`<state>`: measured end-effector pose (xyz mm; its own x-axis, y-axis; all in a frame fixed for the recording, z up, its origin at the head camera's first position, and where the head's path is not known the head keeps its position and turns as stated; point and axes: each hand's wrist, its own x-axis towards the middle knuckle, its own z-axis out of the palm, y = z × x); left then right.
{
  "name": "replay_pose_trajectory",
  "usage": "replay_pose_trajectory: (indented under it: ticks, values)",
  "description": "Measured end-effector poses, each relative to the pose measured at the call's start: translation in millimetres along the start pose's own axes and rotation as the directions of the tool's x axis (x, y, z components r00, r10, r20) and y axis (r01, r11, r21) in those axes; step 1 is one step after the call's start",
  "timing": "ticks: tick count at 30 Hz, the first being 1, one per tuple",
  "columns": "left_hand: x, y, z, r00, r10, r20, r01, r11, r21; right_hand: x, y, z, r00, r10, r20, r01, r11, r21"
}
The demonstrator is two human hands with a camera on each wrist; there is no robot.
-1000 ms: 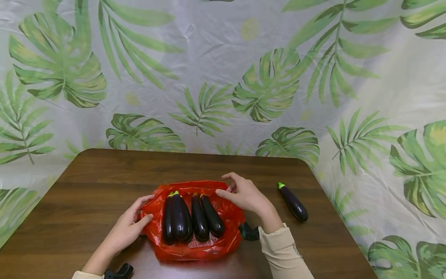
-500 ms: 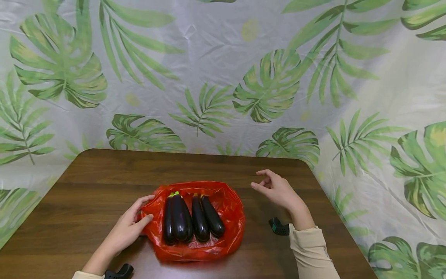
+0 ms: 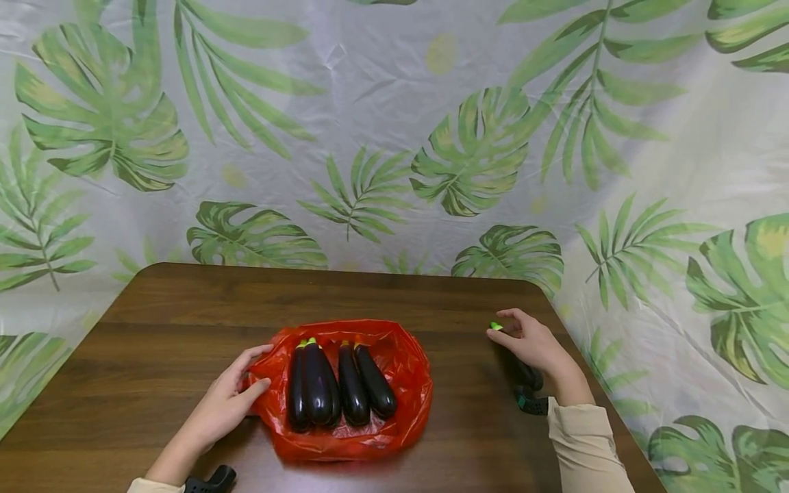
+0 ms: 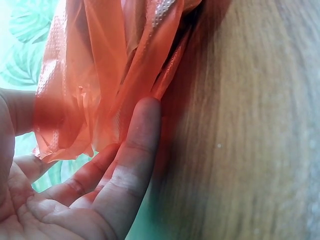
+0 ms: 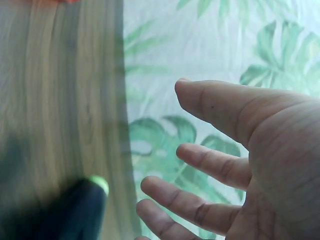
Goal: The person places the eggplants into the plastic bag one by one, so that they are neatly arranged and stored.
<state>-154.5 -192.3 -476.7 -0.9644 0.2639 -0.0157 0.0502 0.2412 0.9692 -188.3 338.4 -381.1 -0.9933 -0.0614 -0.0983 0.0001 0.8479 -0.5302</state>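
My left hand (image 3: 228, 397) holds the left rim of a red plastic bag (image 3: 407, 418). The left wrist view has the thin bag film (image 4: 100, 65) between the thumb and the fingers. Inside the bag several dark purple eggplants (image 3: 319, 394) lie side by side, their green stem ends away from me. My right hand (image 3: 539, 346) is over a loose eggplant (image 3: 529, 375) at the right of the table and partly hides it. Its fingers are spread and relaxed, with nothing between them. In the right wrist view that eggplant (image 5: 82, 212) is low at the left, apart from the fingers.
The brown wooden table (image 3: 154, 342) has rounded far corners. Behind it and to its right hangs a pale curtain (image 3: 370, 103) with green leaf prints. A black wrist device (image 3: 531, 402) is on the right wrist, another (image 3: 212, 479) by the left.
My right hand has moved right, from the bag's right rim to above the loose eggplant. The left hand, the bag and the eggplants in it have stayed in place.
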Motion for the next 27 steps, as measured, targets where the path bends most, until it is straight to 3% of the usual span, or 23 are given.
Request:
replay_pose_trajectory:
  ticks: [18, 27]
  values:
    - [1.3, -1.2, -1.4, 1.000, -0.004, 0.004, 0.004, 1.000, -0.019, 7.4, 56.6, -5.2, 0.998, 0.042, 0.057, -0.039, 0.998, -0.055]
    - [2.0, -1.7, -0.8, 1.000, -0.002, 0.010, 0.003, 1.000, -0.024, 8.3, 76.5, 1.8, 0.995, 0.058, 0.080, -0.060, 0.998, 0.023]
